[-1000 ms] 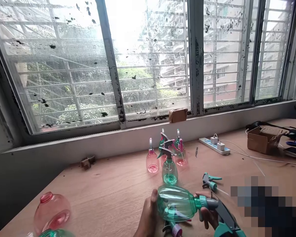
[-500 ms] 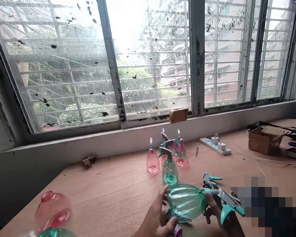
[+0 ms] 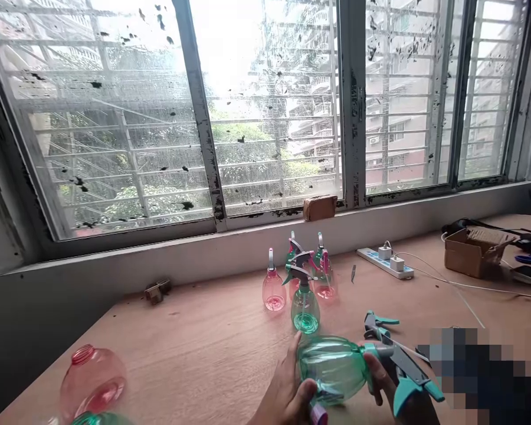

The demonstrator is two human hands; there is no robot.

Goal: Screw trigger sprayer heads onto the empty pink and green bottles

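The right hand (image 3: 386, 381) grips the neck of a green spray bottle (image 3: 334, 363), some fingers hidden behind it; below, a purple-collared sprayer head (image 3: 319, 414) is mostly covered. The left hand (image 3: 285, 386), loosely curled, holds the bottle's base. The bottle is transparent, ribbed, held sideways over the table (image 3: 194, 354). Just behind stands another green bottle (image 3: 305, 314); a turquoise-grey sprayer head (image 3: 375, 323) lies near.

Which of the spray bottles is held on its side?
The green bottle in the left hand and right hand; the spray bottles grouped beyond it stand upright.
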